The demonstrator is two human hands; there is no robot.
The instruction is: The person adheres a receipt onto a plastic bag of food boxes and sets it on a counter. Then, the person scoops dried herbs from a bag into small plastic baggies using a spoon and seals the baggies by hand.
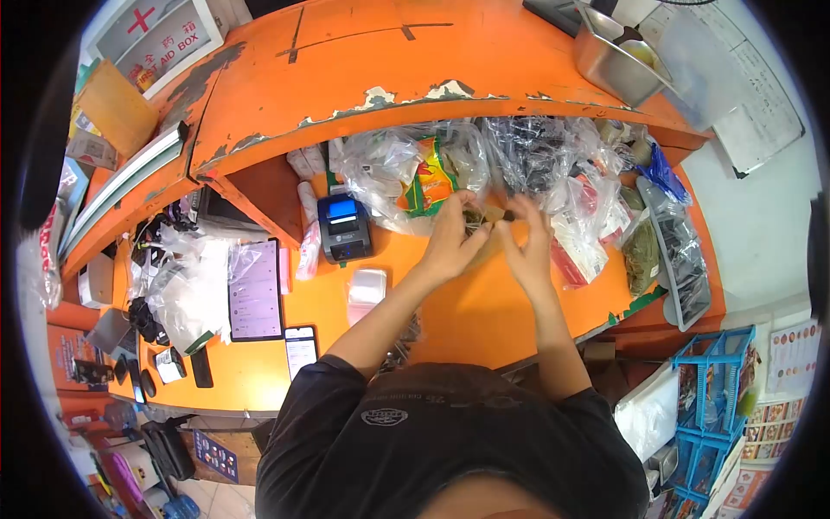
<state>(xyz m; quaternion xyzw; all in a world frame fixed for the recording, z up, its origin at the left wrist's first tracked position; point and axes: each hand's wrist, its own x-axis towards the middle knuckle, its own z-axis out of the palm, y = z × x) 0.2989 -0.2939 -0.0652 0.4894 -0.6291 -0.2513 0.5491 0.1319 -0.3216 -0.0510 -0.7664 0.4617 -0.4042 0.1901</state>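
Over the orange counter (pixel 475 320), my two hands come together in front of the heaped plastic bags. My left hand (pixel 449 235) is closed around a small clear plastic bag (pixel 491 214) with dark greenish contents, which I cannot make out. On its other side, my right hand (pixel 527 238) pinches the bag near its upper edge. Just behind my left hand lies a green, orange and yellow packet (pixel 430 177) inside a larger clear bag. Clear bags of black items (pixel 532 156) sit beyond my right hand.
A small printer (pixel 344 229), a tablet (pixel 255 290) and a phone (pixel 301 348) are on the left. An orange shelf (pixel 415 69) overhangs the back. To the right are a red-and-white package (pixel 584 251), a bag of green stuff (pixel 641 255) and a grey tray (pixel 661 246).
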